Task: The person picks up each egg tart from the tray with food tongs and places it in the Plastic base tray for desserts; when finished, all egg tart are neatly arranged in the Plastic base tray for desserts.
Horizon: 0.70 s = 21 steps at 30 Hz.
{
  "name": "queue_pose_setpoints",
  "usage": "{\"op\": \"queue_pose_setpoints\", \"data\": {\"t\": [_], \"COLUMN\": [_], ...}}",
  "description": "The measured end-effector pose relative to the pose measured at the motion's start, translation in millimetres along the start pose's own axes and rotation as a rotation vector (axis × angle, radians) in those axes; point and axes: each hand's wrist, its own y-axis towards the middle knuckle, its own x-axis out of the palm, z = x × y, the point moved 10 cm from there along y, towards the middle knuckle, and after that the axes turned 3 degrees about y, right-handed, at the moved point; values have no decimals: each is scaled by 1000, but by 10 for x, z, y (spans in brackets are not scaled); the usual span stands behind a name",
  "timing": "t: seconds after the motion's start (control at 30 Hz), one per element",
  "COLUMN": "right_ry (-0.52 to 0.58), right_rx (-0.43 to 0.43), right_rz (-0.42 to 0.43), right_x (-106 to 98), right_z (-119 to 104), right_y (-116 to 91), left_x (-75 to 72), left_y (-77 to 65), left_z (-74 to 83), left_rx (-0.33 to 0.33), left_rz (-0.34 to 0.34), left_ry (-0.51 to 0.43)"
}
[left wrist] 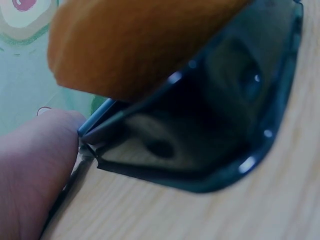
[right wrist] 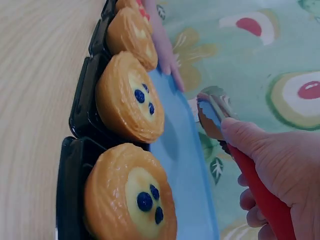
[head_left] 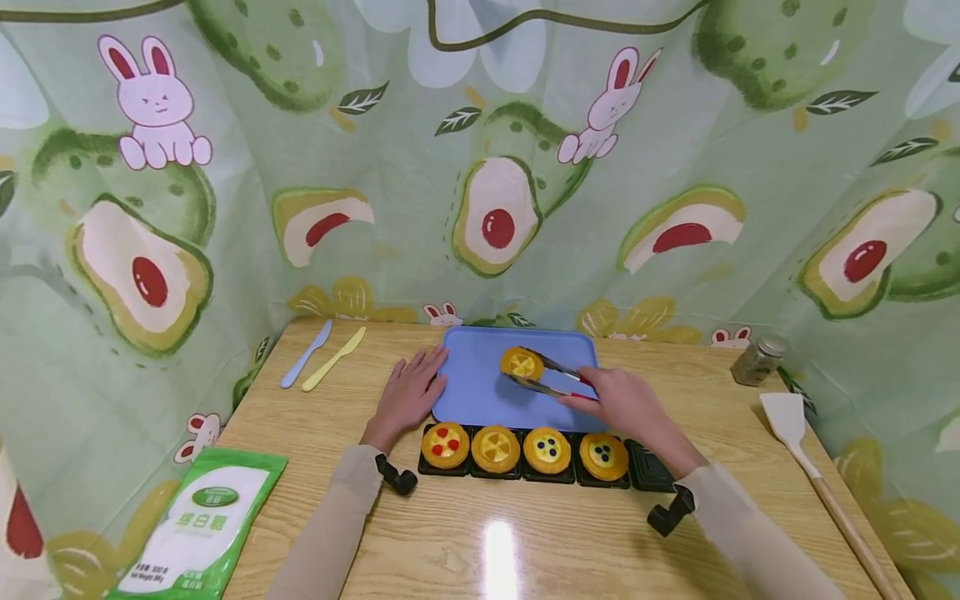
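My right hand (head_left: pixel 630 408) grips red-handled tongs (head_left: pixel 551 390), whose tips stand on either side of an egg tart (head_left: pixel 521 364) over the blue tray (head_left: pixel 472 400). In the right wrist view the thumb lies along the red handle (right wrist: pixel 257 185). With fingers stretched out, my left hand (head_left: pixel 408 390) rests at the tray's left edge. Along the tray's near side runs a row of black square cups holding tarts: a red-dotted tart (head_left: pixel 446 446), a tart with yellow wedges (head_left: pixel 495 450) and two blueberry tarts (head_left: pixel 547 451). The rightmost black cup (head_left: pixel 651 468) holds no tart.
To the left lie a blue knife (head_left: pixel 307 354) and a yellow knife (head_left: pixel 334 359). A green-and-white bag (head_left: pixel 202 525) is at the front left. On the right are a spice jar (head_left: pixel 760 361) and a white spatula (head_left: pixel 787 421) with a wooden handle. A printed curtain hangs behind.
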Motion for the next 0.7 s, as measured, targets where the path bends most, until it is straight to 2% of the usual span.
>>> {"op": "queue_pose_setpoints", "data": {"t": [0.27,0.7], "right_ry": [6,-25], "right_rx": [-11,120], "right_rz": [32,78], "right_x": [-214,-607], "right_z": [8,222], "right_y": [-329,-1134], "left_x": [17,-9], "left_y": [-7,-5], "left_z": [-1,23], "left_rx": [2,0], "left_rz": [15,1], "left_ry": [3,-13]}}
